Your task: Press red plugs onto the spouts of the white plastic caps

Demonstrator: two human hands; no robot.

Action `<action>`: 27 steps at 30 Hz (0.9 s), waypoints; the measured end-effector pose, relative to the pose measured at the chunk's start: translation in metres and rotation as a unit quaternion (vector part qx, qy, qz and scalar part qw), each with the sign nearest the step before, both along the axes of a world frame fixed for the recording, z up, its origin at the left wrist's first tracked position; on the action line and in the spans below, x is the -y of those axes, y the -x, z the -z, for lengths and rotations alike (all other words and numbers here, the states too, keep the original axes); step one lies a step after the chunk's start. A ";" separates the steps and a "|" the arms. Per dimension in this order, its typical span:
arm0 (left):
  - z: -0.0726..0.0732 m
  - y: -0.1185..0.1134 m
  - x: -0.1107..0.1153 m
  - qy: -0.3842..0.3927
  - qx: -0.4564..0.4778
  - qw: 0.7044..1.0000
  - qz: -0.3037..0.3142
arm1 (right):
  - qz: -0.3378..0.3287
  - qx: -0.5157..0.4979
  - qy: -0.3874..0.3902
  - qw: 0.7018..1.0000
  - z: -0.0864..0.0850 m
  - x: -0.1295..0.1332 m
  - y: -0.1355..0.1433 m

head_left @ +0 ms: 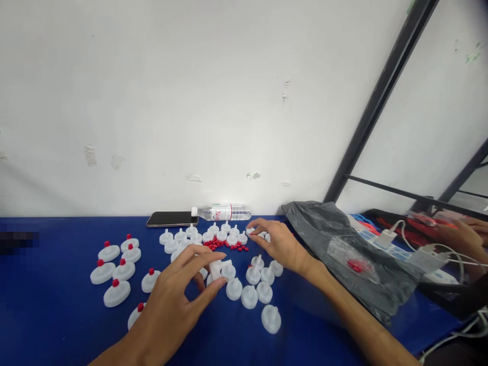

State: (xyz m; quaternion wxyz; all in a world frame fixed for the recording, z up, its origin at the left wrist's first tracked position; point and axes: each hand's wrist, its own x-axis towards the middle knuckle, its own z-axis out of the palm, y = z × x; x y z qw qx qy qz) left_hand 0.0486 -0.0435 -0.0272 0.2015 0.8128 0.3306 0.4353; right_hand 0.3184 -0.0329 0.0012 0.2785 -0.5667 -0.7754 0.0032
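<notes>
My left hand grips a white cap with a nozzle between thumb and fingers, the nozzle pointing right. My right hand hovers beside the back white caps, fingertips bent together near the right end of that group; what they hold, if anything, is too small to make out. Small red tips lie scattered between the hands and the back caps. More white caps without red tips stand in front of my right hand. At the left, several white caps with red tips stand on the blue table.
A black phone and a clear bottle lie along the wall. At the right is a grey plastic bag with a clear packet of red pieces on it. Beyond are power strips, cables and another person's hand.
</notes>
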 end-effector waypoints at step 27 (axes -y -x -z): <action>-0.005 0.000 0.003 0.131 0.087 0.988 0.007 | -0.134 -0.440 0.081 0.884 0.004 0.028 0.059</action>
